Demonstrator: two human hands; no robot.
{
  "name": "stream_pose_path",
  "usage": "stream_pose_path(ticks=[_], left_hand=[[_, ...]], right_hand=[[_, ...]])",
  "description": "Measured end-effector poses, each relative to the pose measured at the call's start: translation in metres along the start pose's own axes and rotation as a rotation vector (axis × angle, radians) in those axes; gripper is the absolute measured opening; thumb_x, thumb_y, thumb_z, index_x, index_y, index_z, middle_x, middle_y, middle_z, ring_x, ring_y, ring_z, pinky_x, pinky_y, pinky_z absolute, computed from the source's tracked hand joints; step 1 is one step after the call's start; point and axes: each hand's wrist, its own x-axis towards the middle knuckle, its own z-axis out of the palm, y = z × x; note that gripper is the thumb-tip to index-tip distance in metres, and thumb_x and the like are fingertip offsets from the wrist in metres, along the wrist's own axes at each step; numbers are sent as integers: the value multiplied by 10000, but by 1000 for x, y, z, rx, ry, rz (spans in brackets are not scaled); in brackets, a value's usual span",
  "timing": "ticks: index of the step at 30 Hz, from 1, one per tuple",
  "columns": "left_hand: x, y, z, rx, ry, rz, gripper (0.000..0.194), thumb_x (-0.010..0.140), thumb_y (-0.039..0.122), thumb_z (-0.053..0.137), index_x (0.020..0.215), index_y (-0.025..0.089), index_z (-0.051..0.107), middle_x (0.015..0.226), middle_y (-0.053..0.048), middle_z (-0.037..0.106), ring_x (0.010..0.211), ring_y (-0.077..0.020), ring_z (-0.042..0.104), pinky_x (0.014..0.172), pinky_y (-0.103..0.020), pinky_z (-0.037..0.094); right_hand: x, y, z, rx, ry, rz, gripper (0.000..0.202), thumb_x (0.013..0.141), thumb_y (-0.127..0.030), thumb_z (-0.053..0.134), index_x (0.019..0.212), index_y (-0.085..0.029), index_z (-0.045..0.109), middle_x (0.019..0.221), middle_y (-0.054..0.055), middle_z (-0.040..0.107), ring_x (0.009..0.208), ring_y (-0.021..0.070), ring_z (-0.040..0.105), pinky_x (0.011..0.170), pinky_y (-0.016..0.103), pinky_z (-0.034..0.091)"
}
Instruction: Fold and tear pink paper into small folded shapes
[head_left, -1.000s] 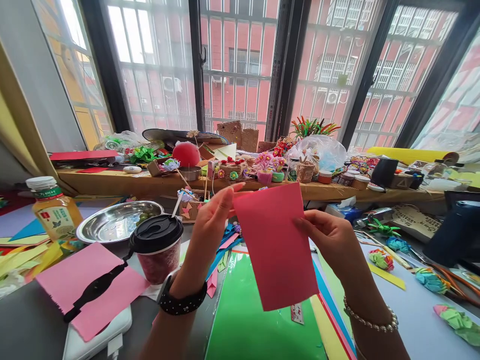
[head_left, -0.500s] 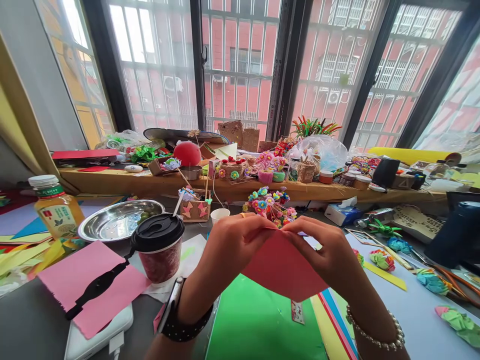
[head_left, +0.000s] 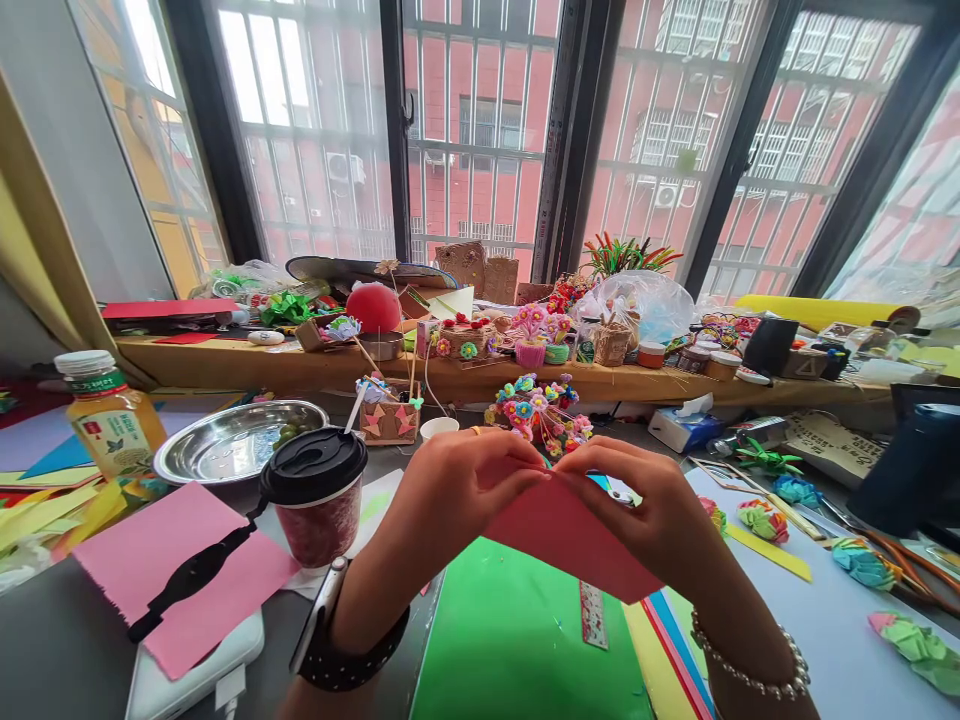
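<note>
A pink paper sheet point(head_left: 570, 540) hangs between my hands above a green folder point(head_left: 517, 640). My left hand point(head_left: 469, 485) pinches its top edge between thumb and fingers. Close beside it, my right hand point(head_left: 626, 490) pinches the same edge, the fingertips of both hands nearly touching. The sheet's upper part is partly hidden behind my fingers. A small patterned sticker strip point(head_left: 592, 613) lies on the folder below the sheet.
To the left stand a lidded cup point(head_left: 315, 495), a metal dish point(head_left: 238, 440) and a juice bottle point(head_left: 112, 420), with another pink sheet point(head_left: 180, 570) in front. Crumpled paper flowers point(head_left: 866, 563) lie at right. Behind is a cluttered ledge point(head_left: 465, 378).
My left hand and wrist have shifted slightly left and down. The pink sheet has tilted, its lower edge now slanting down to the right, and more of the sticker strip shows.
</note>
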Motion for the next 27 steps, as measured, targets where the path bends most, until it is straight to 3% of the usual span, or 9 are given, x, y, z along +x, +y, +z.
stream_pose_path(ticks=[12,18,23,27], left_hand=[[-3,-4,-14,113,91,-17,116,727,260,575,674,224,672,638,32,680,531,-115,567,554,-211,402],[-2,-7,-9,236,-8,-72,123,740,271,567,748,233,683,728,15,691,653,-150,596,593,-234,407],[-3,-3,0,303,-38,19,118,746,234,575,727,253,690,708,40,689,648,-134,600,568,-219,388],[-4,-4,-3,286,-14,31,121,745,225,575,719,250,690,706,45,692,653,-131,605,580,-218,395]], right_hand=[[1,8,-13,27,-27,106,149,811,-261,500,782,-200,633,813,23,664,772,175,593,698,271,432],[-1,8,-8,-66,-51,6,132,815,-191,488,810,-189,621,819,22,653,761,154,578,690,255,424],[-1,8,-5,-113,-62,-22,138,807,-180,494,822,-179,631,804,24,650,752,150,578,681,252,427],[0,11,-10,-99,-73,13,150,811,-210,495,790,-196,643,779,7,653,716,136,588,654,228,433]])
